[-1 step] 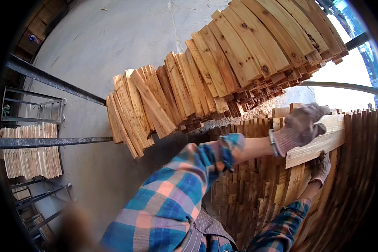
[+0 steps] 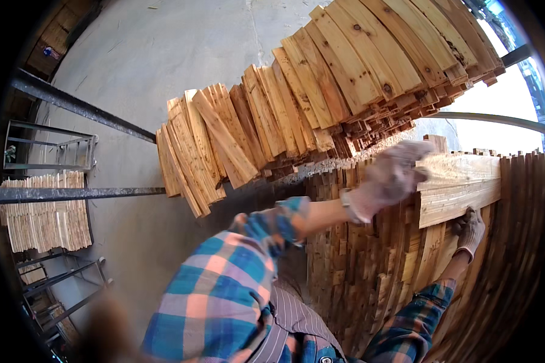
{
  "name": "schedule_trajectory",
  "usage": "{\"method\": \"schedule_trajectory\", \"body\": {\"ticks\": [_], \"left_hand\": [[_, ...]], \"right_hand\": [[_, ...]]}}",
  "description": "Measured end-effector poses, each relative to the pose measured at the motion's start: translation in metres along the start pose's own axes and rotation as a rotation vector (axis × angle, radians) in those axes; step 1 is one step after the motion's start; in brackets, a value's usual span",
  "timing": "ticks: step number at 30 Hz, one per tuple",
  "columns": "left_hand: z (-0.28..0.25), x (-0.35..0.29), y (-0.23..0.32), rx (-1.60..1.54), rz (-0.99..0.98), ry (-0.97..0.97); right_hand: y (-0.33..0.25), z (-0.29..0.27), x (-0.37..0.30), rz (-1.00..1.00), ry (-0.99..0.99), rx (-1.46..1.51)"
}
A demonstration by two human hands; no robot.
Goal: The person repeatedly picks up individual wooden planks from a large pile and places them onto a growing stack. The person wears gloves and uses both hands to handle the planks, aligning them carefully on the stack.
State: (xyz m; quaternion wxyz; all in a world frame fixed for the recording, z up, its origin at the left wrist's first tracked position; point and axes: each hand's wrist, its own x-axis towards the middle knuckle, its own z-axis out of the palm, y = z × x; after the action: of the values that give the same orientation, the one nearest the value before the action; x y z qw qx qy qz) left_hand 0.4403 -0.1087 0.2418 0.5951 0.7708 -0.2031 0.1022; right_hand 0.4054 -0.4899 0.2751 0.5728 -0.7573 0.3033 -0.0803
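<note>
I hold a bundle of pale wooden slats (image 2: 466, 184) lying flat on its side at the right. My left hand (image 2: 389, 176), in a light work glove, grips the bundle's left end from above. My right hand (image 2: 470, 232), also gloved, presses against the bundle's lower edge from beneath. Both sleeves are blue plaid. The bundle sits just above a dense stack of upright slats (image 2: 369, 272), and its far end runs off toward the right rim.
A long fanned row of slats (image 2: 321, 103) rests overhead on a metal rail (image 2: 490, 118). Dark steel bars (image 2: 79, 106) cross the left. Another slat stack (image 2: 42, 212) and metal racks (image 2: 60, 284) stand at far left on the concrete floor (image 2: 163, 54).
</note>
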Motion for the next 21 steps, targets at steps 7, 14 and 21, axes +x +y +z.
{"method": "schedule_trajectory", "body": {"ticks": [7, 14, 21], "left_hand": [[-0.09, -0.303, -0.149, -0.035, -1.172, 0.238], [-0.115, -0.36, -0.204, -0.087, -1.326, 0.472], [-0.112, -0.273, -0.334, -0.34, -1.232, 0.598]], "right_hand": [[-0.073, 0.186, -0.218, -0.546, -0.192, 0.056], [0.178, 0.323, -0.219, 0.544, -0.687, 0.434], [0.301, 0.436, -0.134, 0.934, -0.781, 0.748]]}}
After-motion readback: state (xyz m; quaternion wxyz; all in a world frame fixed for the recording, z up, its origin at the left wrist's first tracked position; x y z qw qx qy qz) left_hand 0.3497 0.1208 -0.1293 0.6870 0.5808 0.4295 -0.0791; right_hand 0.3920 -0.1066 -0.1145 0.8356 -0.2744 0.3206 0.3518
